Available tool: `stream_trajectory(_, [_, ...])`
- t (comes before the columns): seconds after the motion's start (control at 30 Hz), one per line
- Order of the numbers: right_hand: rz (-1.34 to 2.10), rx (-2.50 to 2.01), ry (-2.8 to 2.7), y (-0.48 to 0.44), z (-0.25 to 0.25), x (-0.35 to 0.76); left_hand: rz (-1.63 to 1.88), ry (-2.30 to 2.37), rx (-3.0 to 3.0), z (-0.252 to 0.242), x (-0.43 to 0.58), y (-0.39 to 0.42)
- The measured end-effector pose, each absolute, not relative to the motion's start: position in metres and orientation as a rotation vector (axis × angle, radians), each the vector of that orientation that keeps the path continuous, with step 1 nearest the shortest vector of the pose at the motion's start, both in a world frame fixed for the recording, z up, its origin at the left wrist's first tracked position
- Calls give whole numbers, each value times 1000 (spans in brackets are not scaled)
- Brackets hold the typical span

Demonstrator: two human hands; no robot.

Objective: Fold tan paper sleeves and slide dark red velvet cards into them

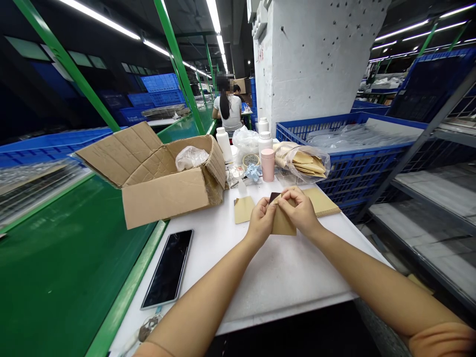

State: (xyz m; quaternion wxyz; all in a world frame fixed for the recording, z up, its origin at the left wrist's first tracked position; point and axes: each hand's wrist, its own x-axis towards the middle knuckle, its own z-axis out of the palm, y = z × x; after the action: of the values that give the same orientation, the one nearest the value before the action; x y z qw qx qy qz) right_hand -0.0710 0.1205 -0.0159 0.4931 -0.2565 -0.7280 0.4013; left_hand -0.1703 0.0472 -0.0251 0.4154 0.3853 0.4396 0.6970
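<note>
Currently logging from my remote station, pillar: a concrete pillar (312, 59) is rising beyond the table.
Belt: a green conveyor belt (63, 258) is lying along the table's left side.
Table: a white table (282, 282) is bearing the items below.
Crate: a blue plastic crate (357, 171) is standing just past the table's far right corner, holding clear bags.
Box: an open cardboard box (165, 198) is sitting at the far left, its flaps raised.
Phone: a black smartphone (167, 269) is lying near the left edge.
Hands: the left hand (260, 221) and right hand (299, 210) are meeting mid-table.
Fingers: both sets are pinching a kraft card (283, 223) at its top edge, tips partly hidden.
Stock: a kraft sheet stack (322, 201) is lying just right of the hands.
Insert: a dark card (274, 197) is showing above the kraft card's edge.
Risk: I am flagging that a loosened pinch could let the dark card slip.
</note>
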Motion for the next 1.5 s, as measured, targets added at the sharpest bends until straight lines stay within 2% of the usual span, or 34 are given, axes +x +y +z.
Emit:
stream_trajectory(0.47, [878, -694, -1745, 119, -17, -73, 1749, 1129, 965, -27, -170, 47])
stream_trajectory(0.83, [1285, -724, -1692, 132, -22, -72, 1668, 1451, 1098, -31, -184, 49])
stream_trajectory(1.07, [1517, -780, -1582, 144, -32, -77, 1695, 1556, 927, -43, -197, 57])
stream_trajectory(1.33, [1476, -734, -1891, 142, -67, -95, 1845, 1793, 784, -50, -226, 63])
stream_trajectory(1.4, [1460, -729, -1927, 144, -74, -99, 1914, 1864, 903, -43, -223, 59])
stream_trajectory(1.5, [1414, -727, -1960, 145, -79, -111, 1864, 1899, 1527, -32, -209, 49])
